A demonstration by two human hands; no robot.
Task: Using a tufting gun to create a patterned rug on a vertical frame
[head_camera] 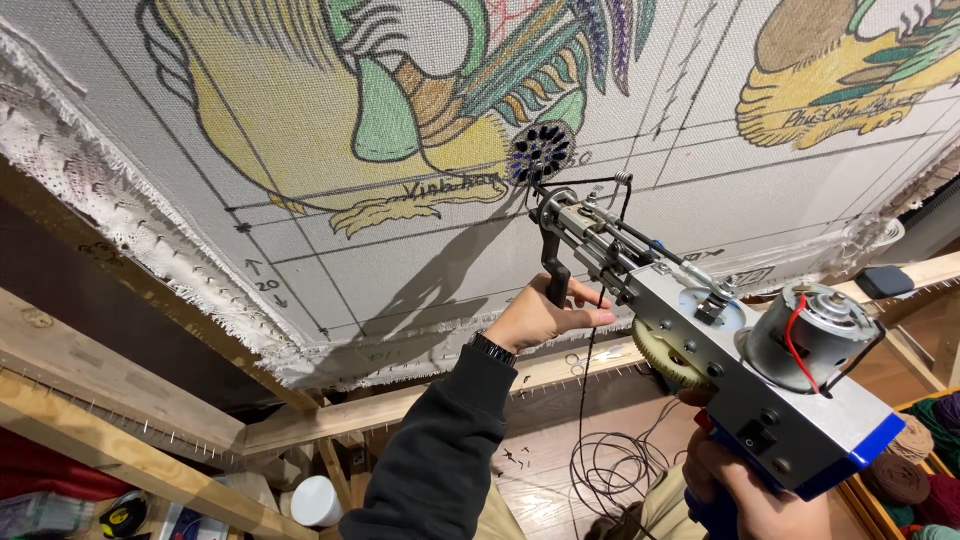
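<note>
The left hand [545, 315] is curled tightly around the black front handle [555, 270] of a grey metal tufting gun with a blue rear edge and an exposed round motor [720, 350]. The right hand [745, 495] is wrapped around the blue pistol grip [715, 510] below and behind it, fingers closed; whether a finger rests on a trigger cannot be told. Ahead of the left hand, the gun's needle tip touches the stretched white woven cloth with a yellow and green drawn design [330, 230], right at a small round patch of dark blue tufts [540, 152].

To do this well, I judge the gun should stay square to the cloth and pressed firmly in, the left hand steering while the right carries the weight. The black yarn strand [582, 400] hanging below the left hand down to loose coils needs slack (a snag would likely pull the needle off its line).

Small handwritten notes in black sit on the cloth above and to the left of the left hand, beside grid lines and arrows. Beyond the right hand, brown, green and purple yarn balls [925, 455] lie in a wooden tray. Below the left arm stand pale wooden frame beams [110, 385] and a white round tub [317, 500].
</note>
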